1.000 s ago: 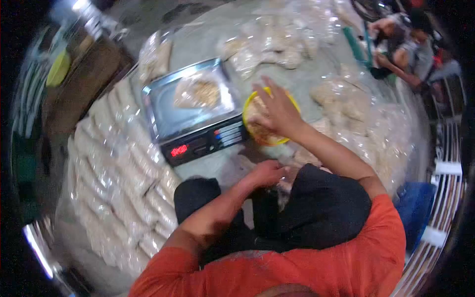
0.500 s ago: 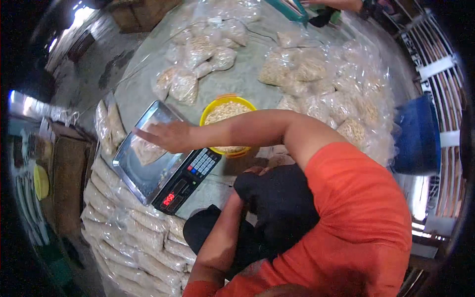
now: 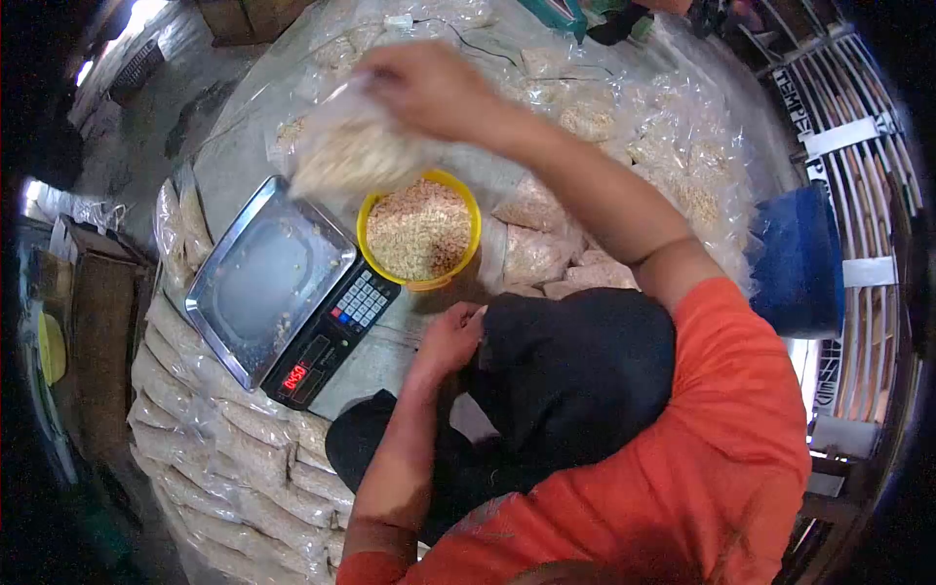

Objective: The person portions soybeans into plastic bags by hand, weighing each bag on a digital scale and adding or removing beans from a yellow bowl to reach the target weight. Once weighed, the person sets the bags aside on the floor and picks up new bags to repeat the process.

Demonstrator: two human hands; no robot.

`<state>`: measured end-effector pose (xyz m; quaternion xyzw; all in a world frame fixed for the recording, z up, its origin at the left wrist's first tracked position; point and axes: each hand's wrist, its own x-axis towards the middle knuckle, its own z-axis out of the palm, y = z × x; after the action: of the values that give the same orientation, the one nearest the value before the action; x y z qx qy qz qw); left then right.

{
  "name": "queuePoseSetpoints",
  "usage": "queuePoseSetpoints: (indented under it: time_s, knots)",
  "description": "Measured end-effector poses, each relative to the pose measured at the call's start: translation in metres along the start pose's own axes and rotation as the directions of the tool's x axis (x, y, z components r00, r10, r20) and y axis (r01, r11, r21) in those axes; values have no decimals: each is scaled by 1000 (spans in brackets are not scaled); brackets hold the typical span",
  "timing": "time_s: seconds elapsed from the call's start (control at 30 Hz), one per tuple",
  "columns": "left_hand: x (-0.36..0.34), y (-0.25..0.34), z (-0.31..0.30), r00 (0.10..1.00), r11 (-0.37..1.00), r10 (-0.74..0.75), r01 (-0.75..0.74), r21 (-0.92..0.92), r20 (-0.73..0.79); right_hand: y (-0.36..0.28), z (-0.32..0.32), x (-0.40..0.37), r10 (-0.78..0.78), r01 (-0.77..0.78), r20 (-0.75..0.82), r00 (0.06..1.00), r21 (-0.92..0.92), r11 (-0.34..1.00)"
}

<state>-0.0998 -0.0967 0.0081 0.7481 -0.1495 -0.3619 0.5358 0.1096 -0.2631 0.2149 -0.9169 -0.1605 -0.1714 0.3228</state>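
My right hand (image 3: pixel 424 93) is closed on the gathered top of a clear plastic bag of pale beans (image 3: pixel 356 156), blurred by motion. The bag hangs above the scale's far corner, left of a yellow bucket (image 3: pixel 366 237). Loose pale beans (image 3: pixel 419 229) fill much of that bucket. On the digital scale (image 3: pixel 322 336) the metal pan (image 3: pixel 258 278) carries only a few wet scraps, and red digits glow on the display. My left hand (image 3: pixel 451 339) rests beside my knee with its fingers curled in; what they hold, if anything, is hidden.
Filled flat bags (image 3: pixel 234 468) lie in rows at the lower left. More filled bags (image 3: pixel 682 156) cover the sheet to the right. A blue drum (image 3: pixel 795 263) stands at the right edge, by a slatted rack (image 3: pixel 868 156). Part of another person shows at the top.
My right hand has gone from the scale pan up and away, lifting the bag off it. The bucket now shows fully. My left hand has come out from behind the knee.
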Motion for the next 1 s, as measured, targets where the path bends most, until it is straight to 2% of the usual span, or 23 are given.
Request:
queuePoseSetpoints:
  time_s: [0.03,0.07,0.1,0.13,0.2,0.27,0.3,0.33,0.37,0.43,0.5,0.57,0.6,0.63,0.7,0.73,0.8,0.83,0.9,0.97,1.0]
  knots:
    - [-5,18,-3,999,1000,-16,16,-14,-32,5,-39,-3,35,-29,58,998,-97,995]
    - [1,9,2,999,1000,-10,10,-9,-36,21,-62,-6,60,-42,90,994,-187,981]
    - [10,-12,11,1000,997,10,-9,-78,10,37,-79,-9,93,-58,115,989,-273,960]
    - [14,-23,16,998,989,33,-25,-147,56,56,-88,-13,91,-60,104,990,-271,961]
    - [10,-25,19,994,997,11,-3,-71,111,99,-91,-30,65,21,210,976,-385,923]
    - [5,-24,22,987,1000,5,-5,-1,161,152,-82,-52,41,61,242,970,-401,914]
    - [-3,-25,21,993,998,-18,10,63,117,169,-81,-56,16,109,289,957,-412,905]
    - [-1,-16,20,997,993,-26,18,114,71,167,-88,-57,9,124,288,958,-438,890]
    - [7,-6,18,997,996,8,-15,87,79,165,-97,-67,-27,157,317,948,-391,907]
    - [-7,20,5,975,991,-134,129,37,180,174,-109,-99,-23,157,376,926,-330,931]
    - [-20,20,7,980,983,-180,177,41,84,199,-98,-124,-176,286,361,916,-277,917]
    - [-3,5,10,997,995,-49,54,-88,66,216,-84,-150,42,207,532,846,-398,894]
    - [4,-4,12,995,994,-35,45,-103,96,228,-80,-160,154,135,576,803,-428,894]
    - [6,-11,16,991,992,-20,37,-118,136,238,-79,-168,364,62,614,701,-561,826]
    - [8,-3,16,978,986,-89,113,-124,189,231,-85,-165,502,-16,648,573,-603,797]
    - [8,-1,14,981,987,-87,108,-118,173,223,-85,-151,488,-7,648,585,-598,802]
    - [8,-5,17,989,993,-117,113,44,91,209,-82,-137,497,40,618,609,-650,759]
    - [12,-13,21,988,992,-126,123,30,95,203,-75,-128,499,46,630,595,-647,761]
    - [23,-27,29,992,994,-107,104,41,69,192,-51,-97,202,84,485,851,-504,860]
    - [26,-27,32,987,992,-129,128,14,98,159,-22,-48,353,-184,497,793,-358,916]
    - [28,-27,31,982,989,-145,146,0,120,157,-3,-28,350,-208,478,806,-324,923]
